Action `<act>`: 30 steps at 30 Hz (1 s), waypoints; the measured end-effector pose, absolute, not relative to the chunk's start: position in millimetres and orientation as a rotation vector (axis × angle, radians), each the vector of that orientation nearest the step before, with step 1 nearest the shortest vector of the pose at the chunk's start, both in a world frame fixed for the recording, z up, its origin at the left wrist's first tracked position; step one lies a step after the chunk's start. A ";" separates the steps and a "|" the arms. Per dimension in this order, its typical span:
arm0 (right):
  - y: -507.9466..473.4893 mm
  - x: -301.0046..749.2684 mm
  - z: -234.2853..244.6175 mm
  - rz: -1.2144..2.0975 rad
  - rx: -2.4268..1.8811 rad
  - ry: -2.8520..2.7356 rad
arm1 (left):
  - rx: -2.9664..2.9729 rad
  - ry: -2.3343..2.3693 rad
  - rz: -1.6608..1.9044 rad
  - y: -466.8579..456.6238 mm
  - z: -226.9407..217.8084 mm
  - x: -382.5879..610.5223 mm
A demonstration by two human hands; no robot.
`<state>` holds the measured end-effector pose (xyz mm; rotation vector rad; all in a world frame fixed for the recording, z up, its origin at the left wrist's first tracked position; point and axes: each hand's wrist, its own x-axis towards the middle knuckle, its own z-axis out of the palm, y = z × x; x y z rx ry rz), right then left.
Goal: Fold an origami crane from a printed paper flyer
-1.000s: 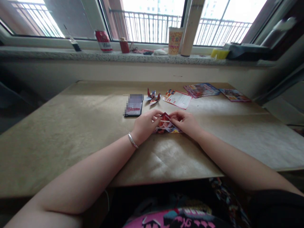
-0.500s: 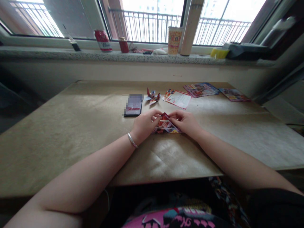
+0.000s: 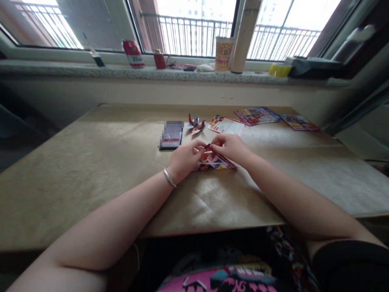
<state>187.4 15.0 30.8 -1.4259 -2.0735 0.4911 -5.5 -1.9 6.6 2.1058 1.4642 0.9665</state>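
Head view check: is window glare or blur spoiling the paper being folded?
Head view: the window is blown out white, yet the paper between left hand and right hand is evenly lit and sharp; the phone screen is pixelated.

This is looking like a lived-in room at home: a speckled stone windowsill (image 3: 60,72) is carrying a red drink can (image 3: 133,53) and a patterned paper cup (image 3: 223,53), metal balcony railings (image 3: 188,36) are showing outside, and a dark phone (image 3: 171,136) is lying on the brown paper-covered table (image 3: 91,162).
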 end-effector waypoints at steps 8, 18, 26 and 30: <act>25.1 181.0 18.3 0.619 -1.390 -2.047 | 2.076 1.501 0.820 3.9 6.9 -7.4; 45.0 187.1 -0.9 0.769 -1.533 -1.982 | 2.840 1.332 0.707 -5.2 12.4 -4.0; 58.7 188.5 -5.2 0.650 -1.653 -2.051 | 2.993 1.186 0.574 -6.0 8.0 -0.3; 68.2 187.8 -4.0 0.597 -1.699 -2.066 | 2.993 1.193 0.548 -6.0 7.3 -0.6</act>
